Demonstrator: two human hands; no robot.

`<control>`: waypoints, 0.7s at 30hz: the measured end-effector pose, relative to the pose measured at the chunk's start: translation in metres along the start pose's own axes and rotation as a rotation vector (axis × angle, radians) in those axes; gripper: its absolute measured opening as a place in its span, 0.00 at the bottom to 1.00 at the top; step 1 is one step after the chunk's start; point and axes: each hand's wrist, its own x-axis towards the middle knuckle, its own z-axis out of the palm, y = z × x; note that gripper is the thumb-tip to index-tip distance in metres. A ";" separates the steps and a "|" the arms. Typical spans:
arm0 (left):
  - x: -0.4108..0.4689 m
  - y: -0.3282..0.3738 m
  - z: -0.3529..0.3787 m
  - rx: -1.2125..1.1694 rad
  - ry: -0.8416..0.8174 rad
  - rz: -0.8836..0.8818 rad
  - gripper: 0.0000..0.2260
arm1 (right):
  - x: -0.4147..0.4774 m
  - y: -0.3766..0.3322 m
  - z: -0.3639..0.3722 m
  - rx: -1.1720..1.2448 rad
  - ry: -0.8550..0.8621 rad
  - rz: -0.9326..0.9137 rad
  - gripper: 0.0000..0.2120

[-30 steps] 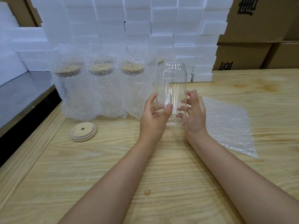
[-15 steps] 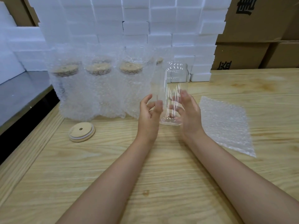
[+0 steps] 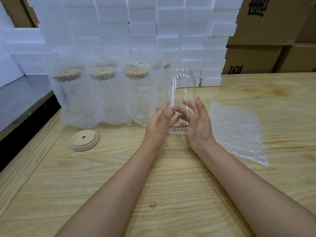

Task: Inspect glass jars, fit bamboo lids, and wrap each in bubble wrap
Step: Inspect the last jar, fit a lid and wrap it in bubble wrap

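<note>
A clear glass jar point(image 3: 183, 86) without a lid stands upright between my hands over the wooden table point(image 3: 153, 185). My left hand point(image 3: 158, 124) holds its lower left side with curled fingertips. My right hand point(image 3: 199, 124) cups the lower right side, fingers curved round the glass. A bamboo lid point(image 3: 84, 140) with a small hole lies flat on the table to the left. A loose sheet of bubble wrap point(image 3: 237, 132) lies flat to the right of my right hand.
Several lidded jars wrapped in bubble wrap point(image 3: 102, 93) stand in a row behind the lid. White foam blocks point(image 3: 171, 31) are stacked at the back. Cardboard boxes point(image 3: 266, 36) stand at the back right. A grey surface point(image 3: 20, 100) adjoins the table's left edge.
The jar has turned between my fingers and shifted slightly; both hands changed their finger placement on its lower part. The lid and the sheet have not moved.
</note>
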 end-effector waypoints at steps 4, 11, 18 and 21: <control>-0.001 0.001 0.000 0.026 0.059 0.017 0.36 | 0.003 -0.001 -0.003 -0.107 0.078 -0.022 0.19; -0.001 -0.007 -0.003 0.184 0.166 0.216 0.29 | 0.001 -0.005 0.008 -0.205 0.139 -0.160 0.30; -0.002 -0.007 -0.005 0.270 0.201 0.276 0.28 | 0.000 -0.004 0.009 -0.369 0.118 -0.265 0.30; -0.003 -0.004 -0.004 0.268 0.191 0.293 0.26 | 0.001 -0.006 0.005 -0.305 0.111 -0.231 0.31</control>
